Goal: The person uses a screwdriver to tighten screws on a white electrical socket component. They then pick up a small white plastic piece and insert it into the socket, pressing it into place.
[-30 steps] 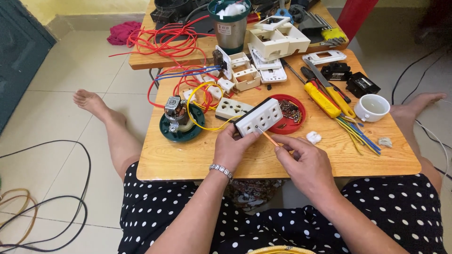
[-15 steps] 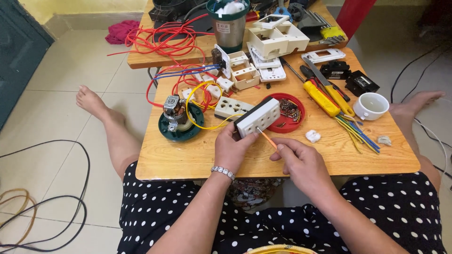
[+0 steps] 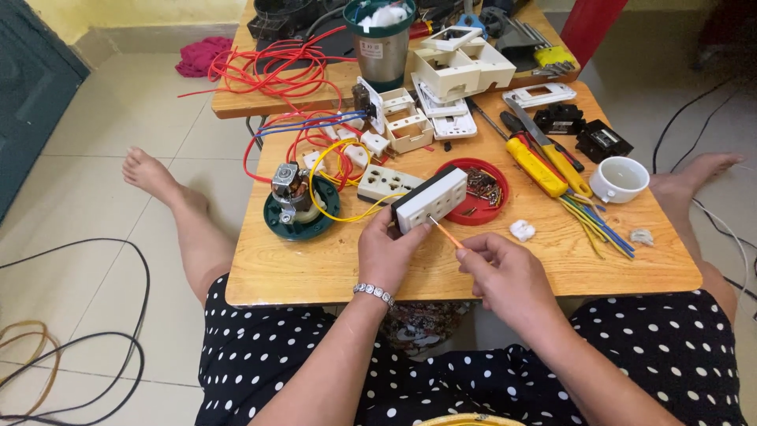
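While the white socket block (image 3: 430, 199) stays tilted above the wooden table (image 3: 331, 264) just as it was a second ago, the left hand (image 3: 386, 251) keeps its fingers clamped round the block's lower end. The right hand (image 3: 505, 272) has barely shifted; its fingers stay pinched together on a thin orange tool (image 3: 446, 233) whose tip touches the block's face. At one o'clock from the block lies a round red lid (image 3: 481, 193) holding small screws. At nine o'clock sits a green-based motor (image 3: 296, 201). At twelve o'clock, farther off, stands a grey cylindrical can (image 3: 382, 43) with a pale rectangular label on its side.
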